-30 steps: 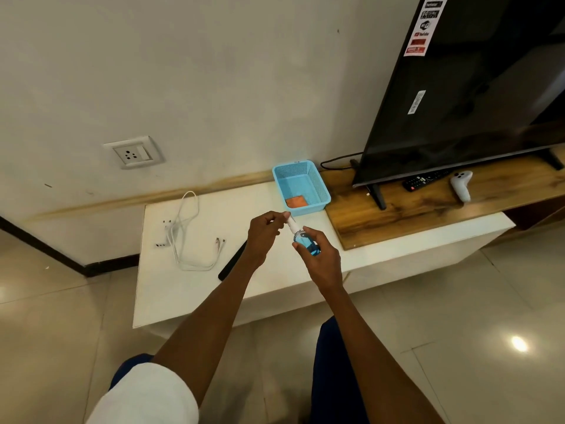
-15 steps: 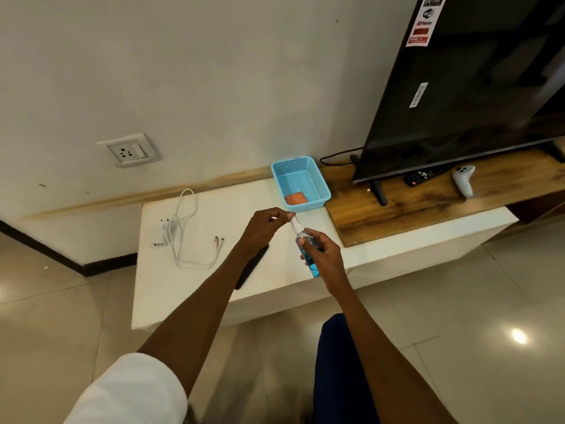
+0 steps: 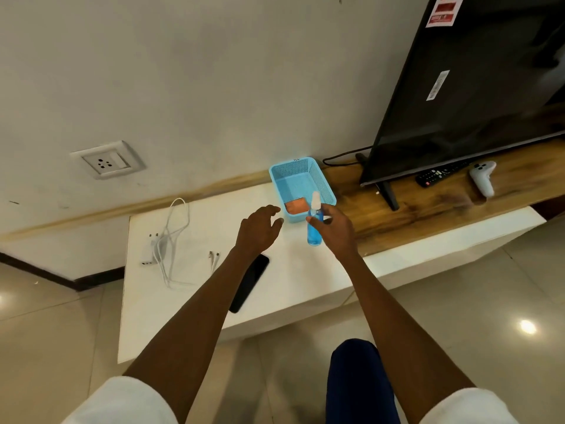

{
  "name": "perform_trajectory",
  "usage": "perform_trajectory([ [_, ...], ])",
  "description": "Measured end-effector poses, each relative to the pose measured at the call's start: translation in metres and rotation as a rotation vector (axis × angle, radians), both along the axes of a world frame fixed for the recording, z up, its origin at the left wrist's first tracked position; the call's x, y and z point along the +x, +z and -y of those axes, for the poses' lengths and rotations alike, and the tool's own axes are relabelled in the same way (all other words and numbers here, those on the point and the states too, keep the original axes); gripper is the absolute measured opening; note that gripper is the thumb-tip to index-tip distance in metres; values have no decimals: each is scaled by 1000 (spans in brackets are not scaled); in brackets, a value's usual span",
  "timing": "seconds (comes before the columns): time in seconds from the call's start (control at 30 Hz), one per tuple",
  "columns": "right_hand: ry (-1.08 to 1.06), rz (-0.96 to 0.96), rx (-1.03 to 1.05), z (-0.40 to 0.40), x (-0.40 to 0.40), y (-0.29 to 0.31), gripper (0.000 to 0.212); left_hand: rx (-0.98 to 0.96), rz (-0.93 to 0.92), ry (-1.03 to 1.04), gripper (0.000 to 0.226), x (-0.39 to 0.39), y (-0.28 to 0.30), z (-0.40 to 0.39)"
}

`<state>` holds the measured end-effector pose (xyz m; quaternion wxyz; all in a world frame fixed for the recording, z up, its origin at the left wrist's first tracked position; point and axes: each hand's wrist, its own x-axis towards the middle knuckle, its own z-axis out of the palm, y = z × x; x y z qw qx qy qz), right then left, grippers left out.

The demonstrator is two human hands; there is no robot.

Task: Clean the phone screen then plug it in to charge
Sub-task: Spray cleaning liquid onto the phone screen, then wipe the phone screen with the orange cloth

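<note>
1. Your low white counter [image 3: 305,280] carries everything for this job, and its right part is topped by a brown wooden shelf [image 3: 428,206] where the large black flat-screen television [image 3: 477,87] stands. Judging by the layout, you are in the cleaning step, with charging not yet begun.

2. The thin black rectangular phone [image 3: 249,283] lies flat near the counter's front edge, partly under your left forearm, with neither hand on it.

3. The light blue perforated plastic basket [image 3: 301,179] sits at the counter's back edge beside the wooden shelf, with a small orange folded cloth [image 3: 296,206] in its near corner.

4. The white charger with its looped white cable [image 3: 166,243] lies toward the counter's left edge, unplugged, below the white wall socket [image 3: 105,162].

5. Your right hand [image 3: 334,231] grips the small clear spray bottle of blue liquid with a white nozzle [image 3: 315,224], held upright just in front of the basket. I cannot tell whether its base touches the counter.

6. Your left hand [image 3: 258,229] is empty, fingers loosely spread and curled, hovering between phone and basket.

7. Your next move probably calls for taking the orange cloth with that free hand, then bringing spray and cloth to the phone screen. Keep liquid sparing, away from the charger's connectors.
</note>
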<state>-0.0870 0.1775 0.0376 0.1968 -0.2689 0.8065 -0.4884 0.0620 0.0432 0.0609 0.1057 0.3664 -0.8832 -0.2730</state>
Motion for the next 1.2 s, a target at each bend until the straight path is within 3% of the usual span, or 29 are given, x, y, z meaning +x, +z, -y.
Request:
perform_trajectory([
  [0.17, 5, -54, 52, 3, -13, -19, 53, 13, -26, 21, 32, 8, -31, 1],
  [0.57, -44, 50, -15, 8, -3, -24, 53, 17, -110, 120, 24, 50, -53, 6],
  [0.63, -109, 30, -94, 4, 8, -22, 56, 31, -114, 156, 23, 60, -53, 6],
  [0.7, -276, 27, -32, -3, 29, -25, 55, 42, -128, 191, 23, 71, -56, 6],
  [0.77, -328, 38, 53, -8, 58, -29, 40, 65, -151, 220, 23, 81, -57, 7],
  [0.87, -90, -21, 100, -1, 87, -24, 21, 63, -172, 196, 31, 88, -54, 11],
  [1.03, 110, -360, 20, 50, 56, 16, 19, -52, -164, 104, 45, 78, -44, 24],
  [1.2, 346, -504, 570, 114, -16, 34, 32, -80, -201, 69, 46, 59, -37, 35],
])
